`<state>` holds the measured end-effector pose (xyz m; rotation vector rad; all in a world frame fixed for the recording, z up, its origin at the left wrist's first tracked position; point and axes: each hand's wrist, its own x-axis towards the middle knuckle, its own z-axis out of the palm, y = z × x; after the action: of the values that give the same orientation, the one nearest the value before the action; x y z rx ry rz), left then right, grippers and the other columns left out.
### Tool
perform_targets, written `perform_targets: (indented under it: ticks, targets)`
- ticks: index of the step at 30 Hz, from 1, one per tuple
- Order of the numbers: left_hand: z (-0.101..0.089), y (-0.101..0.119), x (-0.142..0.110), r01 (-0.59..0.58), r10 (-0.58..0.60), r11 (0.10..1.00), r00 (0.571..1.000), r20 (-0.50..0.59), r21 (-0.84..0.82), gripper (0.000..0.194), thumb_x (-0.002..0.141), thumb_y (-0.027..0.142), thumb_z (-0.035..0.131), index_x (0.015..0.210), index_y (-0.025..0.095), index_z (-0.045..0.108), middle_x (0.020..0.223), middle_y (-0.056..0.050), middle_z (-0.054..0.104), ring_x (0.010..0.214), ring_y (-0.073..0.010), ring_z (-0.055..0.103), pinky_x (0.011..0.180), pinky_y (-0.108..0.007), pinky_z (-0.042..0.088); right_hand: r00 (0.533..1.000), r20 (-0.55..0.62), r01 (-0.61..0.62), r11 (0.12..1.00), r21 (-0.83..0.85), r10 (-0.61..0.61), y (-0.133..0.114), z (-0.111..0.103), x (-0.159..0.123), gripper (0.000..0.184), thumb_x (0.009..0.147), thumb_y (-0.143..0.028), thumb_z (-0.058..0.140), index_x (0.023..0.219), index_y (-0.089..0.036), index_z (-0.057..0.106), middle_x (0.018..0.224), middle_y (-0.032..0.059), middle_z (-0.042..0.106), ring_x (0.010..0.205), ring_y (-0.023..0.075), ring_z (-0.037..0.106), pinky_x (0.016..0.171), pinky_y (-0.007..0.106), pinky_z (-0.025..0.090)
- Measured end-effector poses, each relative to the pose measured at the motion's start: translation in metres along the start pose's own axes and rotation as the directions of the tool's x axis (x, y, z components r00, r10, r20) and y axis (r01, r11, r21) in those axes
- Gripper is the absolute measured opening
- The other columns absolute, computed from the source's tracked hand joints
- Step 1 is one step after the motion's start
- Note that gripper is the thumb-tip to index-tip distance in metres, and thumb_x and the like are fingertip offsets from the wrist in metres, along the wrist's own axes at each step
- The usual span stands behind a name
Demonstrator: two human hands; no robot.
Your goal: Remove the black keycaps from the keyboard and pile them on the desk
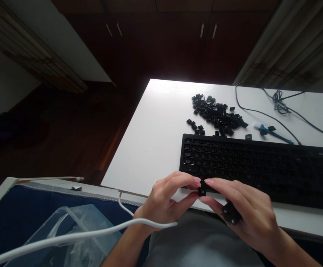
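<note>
My left hand (167, 200) and my right hand (245, 215) meet at the near left corner of a black keyboard (261, 167) that lies on a white table (156, 129). The fingertips of both hands pinch one small black keycap (202, 188) between them, just in front of the keyboard's edge. My right hand also curls around a dark object (230, 215) in its palm; I cannot make out what it is. A heap of loose black keycaps (217, 115) lies beyond the keyboard.
A blue tool (272, 132) and a dark cable (278, 107) lie at the table's far right. A white cable (80, 233) crosses my left forearm. A clear plastic bag (67, 233) rests on a blue surface at the lower left. Dark floor lies to the left.
</note>
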<state>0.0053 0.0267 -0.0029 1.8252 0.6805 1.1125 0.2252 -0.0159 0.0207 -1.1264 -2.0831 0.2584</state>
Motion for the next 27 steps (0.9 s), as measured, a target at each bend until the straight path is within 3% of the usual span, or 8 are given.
perform_targets:
  ticks: [10, 13, 17, 20, 24, 27]
  targets:
    - [0.004, -0.002, 0.008, -0.027, 0.028, 1.000, 0.999, 0.028, -0.010, 0.048, 0.078, -0.002, 0.073, 0.119, 0.015, 0.058, 0.107, -0.009, 0.069, 0.095, -0.0165, 0.067, 0.084, -0.029, 0.060, 0.995, 0.097, -0.041, 0.998, 0.043, 0.037, -0.002, -0.007, -0.004, 0.044, 0.082, -0.002, 0.070, 0.123, -0.016, 0.066, 0.118, 0.0101, 0.072, 0.089, 0.0185, 0.070, 0.074, 0.032, 0.057]
    - [0.001, -0.002, 0.011, -0.043, 0.040, 0.996, 0.999, 0.033, 0.077, 0.043, 0.079, 0.001, 0.075, 0.117, 0.015, 0.060, 0.106, -0.009, 0.067, 0.095, -0.0158, 0.066, 0.084, -0.028, 0.059, 0.995, 0.086, -0.059, 0.998, 0.012, 0.058, 0.003, -0.009, -0.008, 0.043, 0.081, 0.000, 0.070, 0.122, -0.016, 0.067, 0.119, 0.0101, 0.072, 0.092, 0.0186, 0.069, 0.077, 0.032, 0.057]
    - [-0.013, -0.004, 0.014, -0.043, 0.032, 0.948, 0.999, 0.039, 0.316, 0.038, 0.080, 0.009, 0.077, 0.114, 0.017, 0.063, 0.112, -0.009, 0.064, 0.103, -0.0188, 0.062, 0.091, -0.033, 0.056, 0.994, 0.066, -0.089, 0.994, -0.060, 0.093, 0.008, -0.011, -0.004, 0.039, 0.081, -0.002, 0.073, 0.118, -0.015, 0.068, 0.115, 0.0087, 0.073, 0.091, 0.0179, 0.069, 0.079, 0.032, 0.056]
    - [-0.023, -0.006, 0.014, -0.066, 0.029, 0.905, 0.995, 0.094, 0.421, 0.032, 0.082, 0.013, 0.076, 0.111, 0.017, 0.065, 0.114, -0.010, 0.064, 0.107, -0.0212, 0.059, 0.094, -0.037, 0.053, 0.993, 0.101, -0.049, 0.995, -0.089, 0.058, 0.009, -0.007, 0.004, 0.035, 0.083, -0.005, 0.072, 0.117, -0.014, 0.069, 0.115, 0.0095, 0.073, 0.085, 0.0178, 0.068, 0.074, 0.033, 0.056]
    - [-0.026, -0.007, 0.012, -0.070, -0.008, 0.909, 0.983, 0.186, 0.411, 0.027, 0.086, 0.018, 0.073, 0.112, 0.019, 0.064, 0.118, -0.010, 0.063, 0.110, -0.0230, 0.056, 0.096, -0.040, 0.052, 0.990, 0.138, 0.018, 0.990, -0.141, 0.002, 0.008, -0.001, 0.012, 0.030, 0.086, -0.006, 0.069, 0.115, -0.013, 0.070, 0.115, 0.0098, 0.074, 0.079, 0.0172, 0.066, 0.069, 0.033, 0.054]
    - [-0.024, -0.005, 0.009, -0.041, -0.037, 0.915, 0.982, 0.186, 0.401, 0.024, 0.088, 0.018, 0.070, 0.111, 0.019, 0.064, 0.120, -0.010, 0.062, 0.112, -0.0235, 0.054, 0.097, -0.041, 0.051, 0.987, 0.161, 0.054, 0.982, -0.183, -0.024, 0.010, 0.002, 0.014, 0.029, 0.087, -0.006, 0.067, 0.115, -0.014, 0.070, 0.116, 0.0097, 0.074, 0.078, 0.0172, 0.067, 0.069, 0.032, 0.054]
